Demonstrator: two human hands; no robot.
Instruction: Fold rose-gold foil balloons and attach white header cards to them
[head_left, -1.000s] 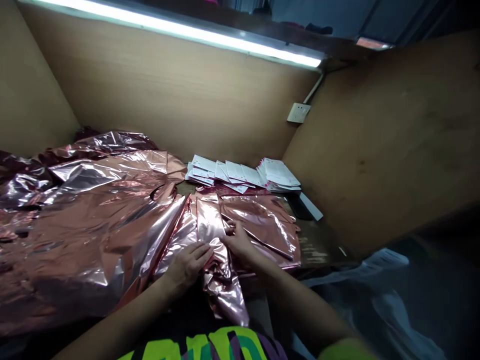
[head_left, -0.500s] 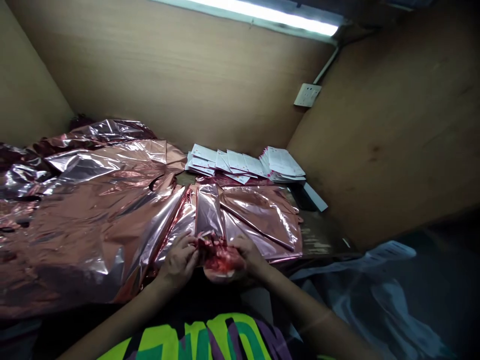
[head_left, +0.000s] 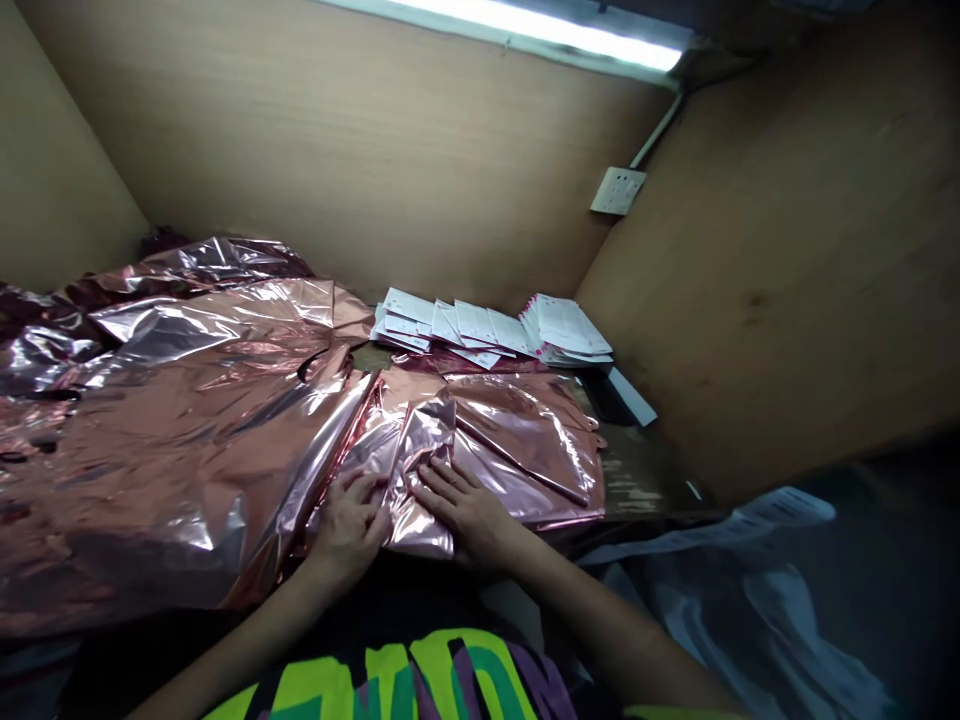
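A narrow piece of shiny rose-gold foil sheet (head_left: 424, 520), creased and folded, lies at the front of the table before me. My right hand (head_left: 469, 510) rests flat on its right side, fingers stretched out and pointing up and left. At its left edge is my left hand (head_left: 349, 525), its fingers slightly bent on the foil and its thumb apart from them. Folded foil of the same colour (head_left: 517, 440) lies just right of the piece. A large spread of foil sheets (head_left: 195, 430) covers the table to the left.
Stacks of white printed cards (head_left: 480, 325) stand along the back wall. Beside them at the right lies a dark flat object (head_left: 604, 395). A clear plastic bag (head_left: 780, 590) hangs off the right side. A wall socket (head_left: 619, 190) sits in the corner.
The crumpled reddish foil edge held up between both hands has come down, and the foil now lies folded toward me. My right hand has gone from gripping to lying flat on it.
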